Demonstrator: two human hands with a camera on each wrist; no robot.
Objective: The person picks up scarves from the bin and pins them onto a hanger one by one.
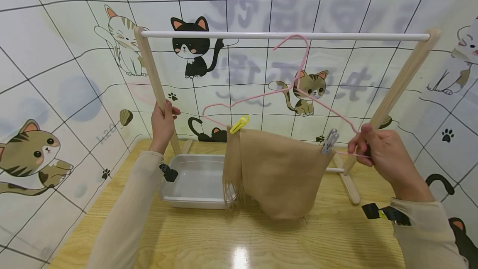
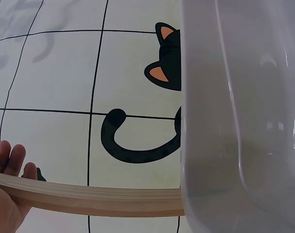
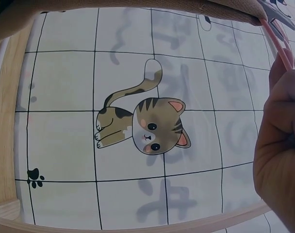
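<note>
My right hand (image 1: 388,157) grips the right lower corner of a pink clothes hanger (image 1: 257,94). The hanger's hook overlaps the white bar (image 1: 209,35); whether it rests over it I cannot tell. A brown fringed cloth (image 1: 280,169) drapes from the hanger's lower wire. A yellow clothespin (image 1: 239,124) pinches the cloth near its left edge, a grey clothespin (image 1: 330,141) its right edge. On the left, my left hand (image 1: 163,123) holds the wooden post (image 1: 151,69) of the drying rack; in the left wrist view its fingers (image 2: 15,158) show behind the post.
A white plastic basin (image 1: 194,177) stands on the wood-patterned table (image 1: 209,240), partly behind the cloth. The rack's right post (image 1: 403,74) slants down close to my right hand, its foot (image 1: 349,188) on the table. A cat-print tiled backdrop (image 1: 246,65) stands behind.
</note>
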